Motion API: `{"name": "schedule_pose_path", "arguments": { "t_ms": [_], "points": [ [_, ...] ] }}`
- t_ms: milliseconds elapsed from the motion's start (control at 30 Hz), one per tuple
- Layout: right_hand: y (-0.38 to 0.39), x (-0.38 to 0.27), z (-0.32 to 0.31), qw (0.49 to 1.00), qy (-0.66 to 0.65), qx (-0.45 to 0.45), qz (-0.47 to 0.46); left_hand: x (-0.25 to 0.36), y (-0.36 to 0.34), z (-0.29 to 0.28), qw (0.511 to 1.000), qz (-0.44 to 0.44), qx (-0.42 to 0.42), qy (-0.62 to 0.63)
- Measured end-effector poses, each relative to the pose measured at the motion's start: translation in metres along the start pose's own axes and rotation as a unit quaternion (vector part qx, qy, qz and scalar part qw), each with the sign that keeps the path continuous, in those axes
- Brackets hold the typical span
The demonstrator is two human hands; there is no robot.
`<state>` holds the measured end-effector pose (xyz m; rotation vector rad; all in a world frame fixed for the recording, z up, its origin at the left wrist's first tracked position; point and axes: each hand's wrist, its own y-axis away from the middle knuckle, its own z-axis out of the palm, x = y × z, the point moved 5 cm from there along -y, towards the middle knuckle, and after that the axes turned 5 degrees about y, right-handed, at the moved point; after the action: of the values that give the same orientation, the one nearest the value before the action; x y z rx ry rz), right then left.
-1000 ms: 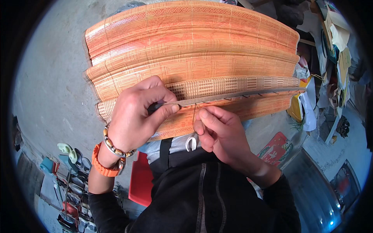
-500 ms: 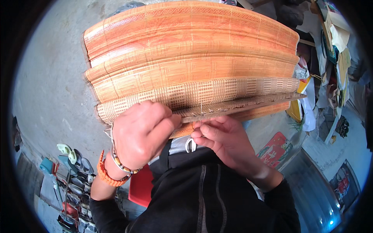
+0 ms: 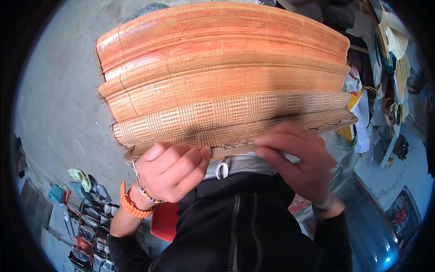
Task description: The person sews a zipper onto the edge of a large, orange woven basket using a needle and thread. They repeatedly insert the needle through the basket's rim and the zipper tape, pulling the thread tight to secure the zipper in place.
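Observation:
A wide orange-brown woven mat (image 3: 217, 59), seemingly of bamboo, lies in folds before me. Its near part is turned over, so the paler checkered underside (image 3: 226, 109) shows. My left hand (image 3: 174, 170), wearing an orange wristband and a beaded bracelet, is closed on the near edge, thumb and fingers gripping it. Just right of there, dark ragged stitching runs along the border strip (image 3: 233, 148). My right hand (image 3: 297, 156) is at the edge farther right, slightly blurred, its fingers bent and fingertips together. Whatever they pinch is too small to make out.
Shoes on a rack (image 3: 93, 222) stand at the lower left. A red stool (image 3: 164, 222) shows beside my body. Papers and bags (image 3: 360, 118) are piled along the right, above a shiny curved panel (image 3: 362, 222). Grey concrete floor (image 3: 59, 99) lies at left.
My right hand has moved right and up from beneath the mat's edge to above it. The edge has tipped down toward me, showing more underside. A thin needle-like sliver upright there is out of sight.

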<state>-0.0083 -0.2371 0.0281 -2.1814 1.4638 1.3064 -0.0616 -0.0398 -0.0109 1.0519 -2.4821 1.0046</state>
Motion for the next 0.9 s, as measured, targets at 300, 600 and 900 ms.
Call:
{"name": "schedule_pose_path", "arguments": {
  "t_ms": [300, 600, 900],
  "points": [
    [-0.04, 0.026, 0.02, 0.989, -0.135, -0.015, 0.06, -0.002, 0.003, 0.004, 1.0, -0.015, -0.003, -0.001],
    [-0.049, 0.038, 0.003, 0.932, -0.342, 0.034, 0.112, -0.007, -0.003, 0.001, 1.0, -0.024, 0.002, -0.009],
    [-0.046, 0.028, 0.004, 0.986, -0.152, -0.02, -0.062, -0.009, -0.019, 0.012, 0.997, -0.071, -0.005, -0.015]
  ]
}}
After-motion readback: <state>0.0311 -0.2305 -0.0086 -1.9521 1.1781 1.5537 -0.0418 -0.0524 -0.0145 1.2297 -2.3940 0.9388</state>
